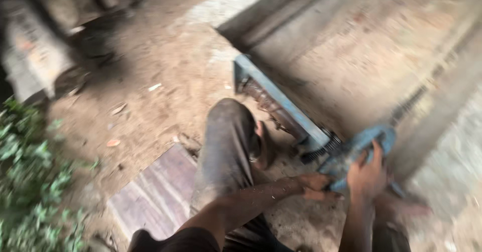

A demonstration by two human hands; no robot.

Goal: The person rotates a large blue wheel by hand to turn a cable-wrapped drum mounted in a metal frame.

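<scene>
The picture is motion-blurred. A blue metal lever [362,146] with a rounded head sits at the end of a blue metal frame [281,101] with a dark coil spring [321,149] beside it. My right hand [369,174] is wrapped over the lever's handle from above. My left hand [316,186] reaches across from the left and grips the lever's lower end. My leg in dusty dark trousers [226,146] is bent in front of the frame, the foot against it.
Dusty earth floor [150,81] stretches to the left. A wooden board [155,192] lies by my knee. Green plants [30,181] fill the lower left. A concrete slab with a raised edge [361,46] runs behind the frame.
</scene>
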